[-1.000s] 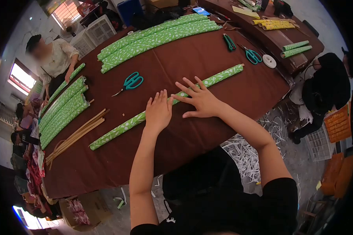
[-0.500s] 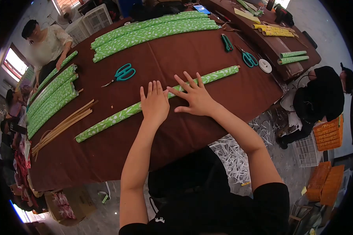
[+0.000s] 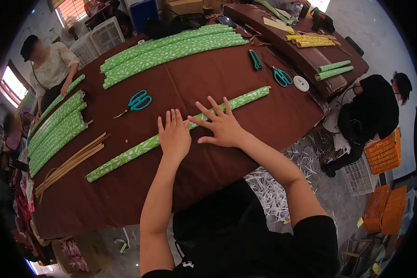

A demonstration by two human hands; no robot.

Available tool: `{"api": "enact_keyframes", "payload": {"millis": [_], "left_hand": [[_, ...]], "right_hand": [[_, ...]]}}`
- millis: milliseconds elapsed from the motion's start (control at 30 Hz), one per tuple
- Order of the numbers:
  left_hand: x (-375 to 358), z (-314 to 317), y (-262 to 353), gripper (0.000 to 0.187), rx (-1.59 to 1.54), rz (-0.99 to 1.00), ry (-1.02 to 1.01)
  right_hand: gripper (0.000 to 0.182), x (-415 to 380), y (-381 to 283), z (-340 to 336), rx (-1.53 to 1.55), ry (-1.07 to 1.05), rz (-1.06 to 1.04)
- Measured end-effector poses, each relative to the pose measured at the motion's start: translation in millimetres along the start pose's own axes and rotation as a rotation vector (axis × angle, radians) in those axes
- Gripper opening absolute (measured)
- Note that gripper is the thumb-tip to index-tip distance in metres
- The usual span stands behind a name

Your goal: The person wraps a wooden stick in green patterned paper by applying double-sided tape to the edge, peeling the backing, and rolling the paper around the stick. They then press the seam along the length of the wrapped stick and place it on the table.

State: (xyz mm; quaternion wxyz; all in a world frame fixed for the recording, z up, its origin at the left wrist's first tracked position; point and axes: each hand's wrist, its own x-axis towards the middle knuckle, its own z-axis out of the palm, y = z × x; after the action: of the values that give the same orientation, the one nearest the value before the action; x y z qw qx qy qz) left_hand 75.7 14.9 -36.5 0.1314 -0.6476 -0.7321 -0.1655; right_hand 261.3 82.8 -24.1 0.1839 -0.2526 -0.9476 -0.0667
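A long, thin green roll with a white pattern lies slantwise across the brown-covered table. My left hand rests palm down over its middle, fingers stretched out and fairly close together. Beside it, my right hand lies flat over the same roll with fingers spread and thumb apart. Neither hand grasps anything; the stretch of roll beneath them is hidden. Teal-handled scissors lie beyond my left hand. A second teal pair of scissors and a green-handled tool are farther right.
Thin wooden strips lie at the left, near stacked green rolls. More green rolls line the far edge. A white tape roll sits by the right edge. One person is at the far left, another at the right.
The camera view has shifted, so the table items appear lower and slightly left. Both hands stay flat on the green roll. The phone screen at the back has gone dark.
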Motion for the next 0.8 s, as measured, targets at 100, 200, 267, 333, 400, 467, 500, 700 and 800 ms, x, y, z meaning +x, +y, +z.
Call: {"api": "enact_keyframes", "payload": {"millis": [100, 200, 267, 333, 400, 467, 500, 700, 800], "left_hand": [[-1, -3, 0, 0.051, -0.003, -0.001, -0.026], [-2, -5, 0, 0.052, -0.019, -0.007, -0.057], [-1, -6, 1, 0.052, -0.041, -0.015, -0.062], [0, -7, 0, 0.053, -0.038, -0.014, -0.096], [1, -9, -1, 0.054, -0.054, -0.017, -0.116], [1, -10, 0, 0.055, -0.068, -0.024, -0.137], [2, -11, 1, 0.056, -0.078, -0.033, -0.141], [-1, -9, 0, 0.058, -0.049, -0.017, -0.114], [-1, -7, -2, 0.057, -0.058, -0.008, -0.086]], "right_hand": [[0.071, -10, 11, -2, -0.060, 0.025, 0.069], [0.065, -33, 40, -12, -0.144, -0.034, 0.199], [0.064, -49, 62, -16, -0.211, -0.013, 0.236], [0.063, -57, 76, -26, -0.241, -0.036, 0.263], [0.062, -58, 82, -34, -0.261, -0.015, 0.323], [0.062, -49, 79, -36, -0.273, 0.003, 0.324], [0.062, -40, 74, -34, -0.106, 0.010, 0.328], [0.066, 16, 40, -2, 0.276, 0.085, 0.286], [0.065, 23, 37, 4, 0.322, -0.034, 0.361]]}}
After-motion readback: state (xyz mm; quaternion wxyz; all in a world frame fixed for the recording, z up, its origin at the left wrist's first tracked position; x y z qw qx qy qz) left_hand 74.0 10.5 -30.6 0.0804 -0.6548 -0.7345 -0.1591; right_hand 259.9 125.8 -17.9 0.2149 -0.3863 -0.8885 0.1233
